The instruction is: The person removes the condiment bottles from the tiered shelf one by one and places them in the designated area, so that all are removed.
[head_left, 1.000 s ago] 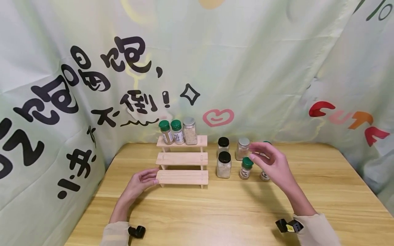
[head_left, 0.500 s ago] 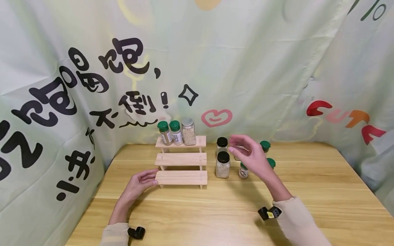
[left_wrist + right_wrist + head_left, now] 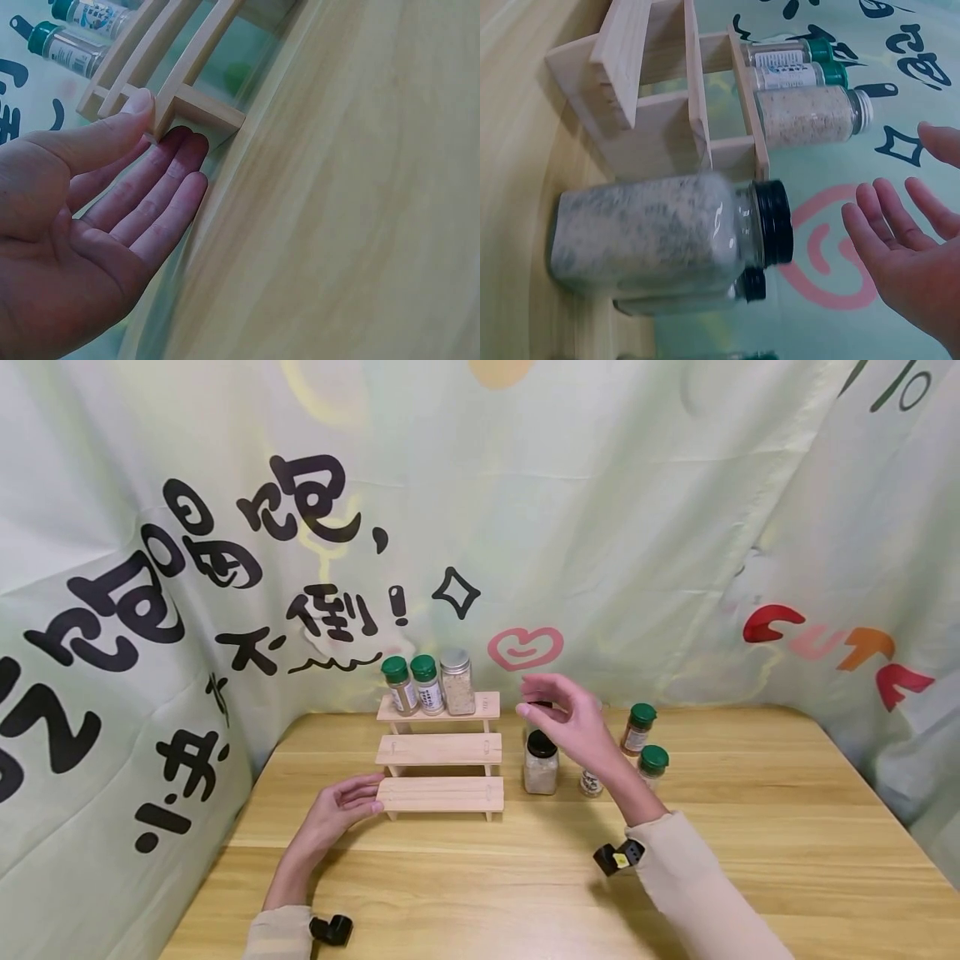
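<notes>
A three-tier wooden rack (image 3: pixel 439 748) stands on the table. My left hand (image 3: pixel 337 810) holds the left end of its lowest shelf, thumb at the front corner and fingers reaching under and behind in the left wrist view. On the top shelf stand two green-lidded spice bottles (image 3: pixel 426 685) and a silver-lidded jar (image 3: pixel 458 683). My right hand (image 3: pixel 572 718), holding nothing, hovers with thumb and fingers spread over two black-lidded jars. The front black-lidded jar (image 3: pixel 542 768) contains pale grains; the rear black-lidded jar (image 3: pixel 755 285) is mostly hidden behind hand and front jar.
Right of my right hand stand two green-lidded bottles (image 3: pixel 637 729). Another small bottle (image 3: pixel 590 783) is partly covered by my wrist. A printed cloth (image 3: pixel 645 527) hangs behind and beside the wooden table (image 3: pixel 465 893).
My right hand has moved left, from over the green- and silver-lidded containers to over the black-lidded jars, uncovering the right-hand green-lidded bottles. My left hand stays at the rack.
</notes>
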The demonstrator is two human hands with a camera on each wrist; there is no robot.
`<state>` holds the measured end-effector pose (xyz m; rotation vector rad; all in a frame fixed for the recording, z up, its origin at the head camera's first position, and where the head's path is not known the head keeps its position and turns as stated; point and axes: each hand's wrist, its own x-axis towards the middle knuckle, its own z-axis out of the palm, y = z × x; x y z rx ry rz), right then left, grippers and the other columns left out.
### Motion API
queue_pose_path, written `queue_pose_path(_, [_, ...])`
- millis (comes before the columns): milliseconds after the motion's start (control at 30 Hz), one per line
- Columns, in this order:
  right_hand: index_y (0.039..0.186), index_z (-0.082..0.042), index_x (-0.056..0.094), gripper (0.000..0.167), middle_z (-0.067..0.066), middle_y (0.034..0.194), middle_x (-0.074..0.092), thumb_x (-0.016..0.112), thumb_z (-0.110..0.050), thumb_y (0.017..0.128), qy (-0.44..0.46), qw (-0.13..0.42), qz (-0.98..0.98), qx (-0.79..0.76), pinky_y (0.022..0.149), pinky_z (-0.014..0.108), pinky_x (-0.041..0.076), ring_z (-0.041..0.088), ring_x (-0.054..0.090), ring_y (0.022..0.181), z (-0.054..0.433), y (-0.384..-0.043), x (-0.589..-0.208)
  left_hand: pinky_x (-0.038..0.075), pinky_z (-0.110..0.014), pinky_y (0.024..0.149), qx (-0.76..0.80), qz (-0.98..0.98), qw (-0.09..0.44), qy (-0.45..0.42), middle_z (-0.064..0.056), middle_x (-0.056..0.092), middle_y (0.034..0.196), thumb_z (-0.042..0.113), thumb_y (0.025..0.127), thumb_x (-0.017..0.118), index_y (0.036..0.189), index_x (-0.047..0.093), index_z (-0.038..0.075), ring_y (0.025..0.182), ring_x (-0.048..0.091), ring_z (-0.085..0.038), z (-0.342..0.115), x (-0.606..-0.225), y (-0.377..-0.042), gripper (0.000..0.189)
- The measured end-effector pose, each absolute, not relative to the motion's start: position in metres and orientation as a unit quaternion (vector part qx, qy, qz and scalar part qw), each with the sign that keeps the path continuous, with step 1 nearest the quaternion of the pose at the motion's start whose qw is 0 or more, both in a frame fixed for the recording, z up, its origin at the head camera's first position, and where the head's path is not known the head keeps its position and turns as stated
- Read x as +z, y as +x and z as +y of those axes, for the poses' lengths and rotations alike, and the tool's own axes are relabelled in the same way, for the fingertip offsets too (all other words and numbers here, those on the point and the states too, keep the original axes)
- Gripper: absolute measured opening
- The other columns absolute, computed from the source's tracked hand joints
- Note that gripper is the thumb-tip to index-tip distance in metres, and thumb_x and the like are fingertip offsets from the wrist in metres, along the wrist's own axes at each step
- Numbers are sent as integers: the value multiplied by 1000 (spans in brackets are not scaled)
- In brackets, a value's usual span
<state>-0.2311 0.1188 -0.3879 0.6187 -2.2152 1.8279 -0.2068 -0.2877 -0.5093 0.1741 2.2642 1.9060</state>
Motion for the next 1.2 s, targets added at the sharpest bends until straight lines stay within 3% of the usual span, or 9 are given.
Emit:
queue_pose_path(333, [140, -13, 60, 47, 6, 127, 64, 75, -22, 97, 214, 86, -746, 625, 101, 36, 54, 26, 62, 119, 96, -248, -378, 56, -26, 94, 641, 760, 91, 55, -28, 63, 132, 5, 90, 79, 141, 55, -8, 113, 69, -21, -287, -508, -207, 58])
queue_pose_path(433, [142, -10, 59, 50, 9, 129, 64, 75, -21, 96, 215, 82, -739, 634, 102, 34, 53, 28, 61, 121, 89, -254, -375, 56, -26, 94, 640, 761, 92, 54, -28, 62, 132, 5, 90, 79, 141, 54, -7, 114, 68, -22, -287, -508, -207, 58])
queue_pose_path(633, [140, -2, 58, 50, 21, 133, 61, 75, -16, 96, 224, 89, -728, 642, 107, 45, 51, 35, 58, 125, 74, -267, -371, 57, -26, 93, 639, 761, 93, 52, -29, 62, 133, 4, 90, 79, 141, 55, -7, 113, 68, -22, -287, -508, -207, 58])
queue_pose_path(933, [138, 2, 58, 48, 13, 129, 63, 75, -13, 95, 204, 86, -733, 643, 107, 40, 50, 28, 59, 121, 54, -282, -364, 56, -26, 94, 643, 758, 91, 58, -29, 62, 133, 5, 91, 78, 142, 54, -8, 114, 68, -21, -288, -508, -206, 58])
queue_pose_path(1200, [139, 0, 57, 51, 21, 132, 61, 77, -15, 94, 195, 66, -732, 650, 109, 39, 48, 27, 59, 121, 44, -294, -364, 56, -26, 94, 646, 756, 92, 58, -29, 62, 133, 4, 90, 78, 142, 54, -8, 113, 68, -20, -287, -508, -207, 58])
